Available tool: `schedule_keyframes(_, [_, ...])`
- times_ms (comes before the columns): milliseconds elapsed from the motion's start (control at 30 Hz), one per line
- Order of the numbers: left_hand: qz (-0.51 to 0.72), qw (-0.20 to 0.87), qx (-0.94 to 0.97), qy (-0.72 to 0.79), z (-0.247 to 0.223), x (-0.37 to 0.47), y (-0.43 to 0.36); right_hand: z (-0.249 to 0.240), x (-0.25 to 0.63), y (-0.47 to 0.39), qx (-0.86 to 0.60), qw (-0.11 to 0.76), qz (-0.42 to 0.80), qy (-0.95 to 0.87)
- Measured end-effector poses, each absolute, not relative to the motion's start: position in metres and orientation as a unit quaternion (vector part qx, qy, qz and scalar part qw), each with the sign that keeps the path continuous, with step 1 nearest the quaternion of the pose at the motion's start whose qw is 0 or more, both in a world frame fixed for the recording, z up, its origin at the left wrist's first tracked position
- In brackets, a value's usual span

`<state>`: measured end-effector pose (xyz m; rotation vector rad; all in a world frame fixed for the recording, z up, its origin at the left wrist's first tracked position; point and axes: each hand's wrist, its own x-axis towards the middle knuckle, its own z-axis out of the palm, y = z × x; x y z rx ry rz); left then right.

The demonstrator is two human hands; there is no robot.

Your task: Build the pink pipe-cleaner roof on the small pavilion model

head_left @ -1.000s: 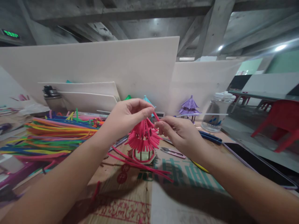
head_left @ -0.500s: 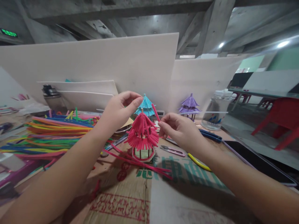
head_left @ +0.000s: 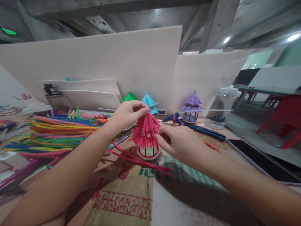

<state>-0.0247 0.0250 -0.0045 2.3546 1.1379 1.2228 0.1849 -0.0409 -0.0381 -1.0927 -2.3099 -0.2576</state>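
1. Two bare hands are above the middle part of the desk (head_left: 103, 163), one on each side of a red model tower (head_left: 145, 138).
2. The left hand (head_left: 130, 114) has its grip closed at the top of this tower: thumb and forefinger come together around the tip of the roof.
3. The right hand (head_left: 182, 141) is at the right side of the roof, with the fingers bent inward. Its grip is partly hidden, so I cannot tell how far it is open, nor if it has hold of a strip.
4. The red tower stands upright, away from the back edge of the desk. It has two layers of roof, and below them thin posts on a pale base.
5. Some loose red strips (head_left: 143, 162) lie just in front of the base, partly over a printed cardboard (head_left: 125, 202).
6. Towards the left edge lies a big pile of coloured strips (head_left: 63, 128).
7. Near the back edge stand a light blue tower (head_left: 148, 99) and a purple tower (head_left: 191, 102); beside the purple one there is a blue glue gun (head_left: 172, 118).
8. Close to the back right corner stands a clear bottle (head_left: 217, 114), and a phone (head_left: 261, 158) lies along the right edge.
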Motion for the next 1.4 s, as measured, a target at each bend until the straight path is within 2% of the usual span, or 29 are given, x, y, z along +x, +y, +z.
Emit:
schedule_keyframes(100, [0.429,0.125,0.804,0.392,-0.008,-0.022,0.025,-0.039,0.183,-0.043,-0.417,0.262,-0.129,-0.861])
schedule_keyframes(567, [0.454,0.110,0.798,0.381,-0.008,-0.016,0.018,-0.038,0.186,-0.042,-0.420,0.250,-0.146,-0.860])
schedule_keyframes(833, [0.441,0.119,0.803,0.382,-0.008,-0.012,0.016,-0.039,0.184,-0.041,-0.440,0.210,-0.146,-0.861])
schedule_keyframes(1400, [0.438,0.113,0.809,0.375,-0.006,-0.011,0.012,-0.051,0.182,-0.034,-0.422,0.267,-0.203,-0.842])
